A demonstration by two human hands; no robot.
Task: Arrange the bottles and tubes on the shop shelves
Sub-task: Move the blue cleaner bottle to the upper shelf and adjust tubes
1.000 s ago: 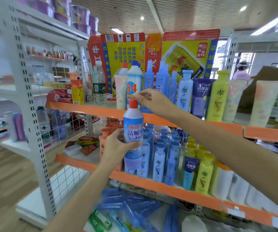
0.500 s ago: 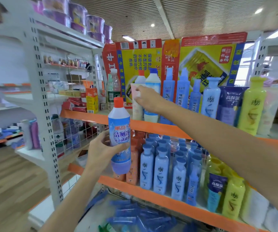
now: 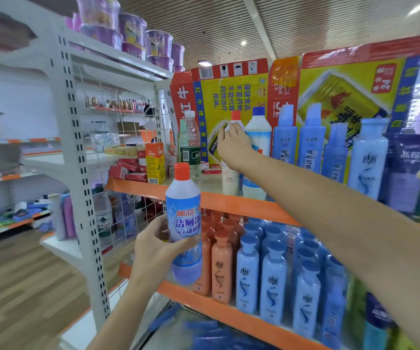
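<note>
Head view: your left hand (image 3: 153, 251) has its fingers wrapped round the red-capped cleaner bottle (image 3: 184, 223), held off the upper shelf (image 3: 138, 186)'s front edge, while your right hand (image 3: 234, 145) grips a white bottle (image 3: 229, 181) up there — probably slick, rigid plastic, so grab mid-body.

Orange-capped blue-and-white bottle (image 3: 183, 223)
</note>
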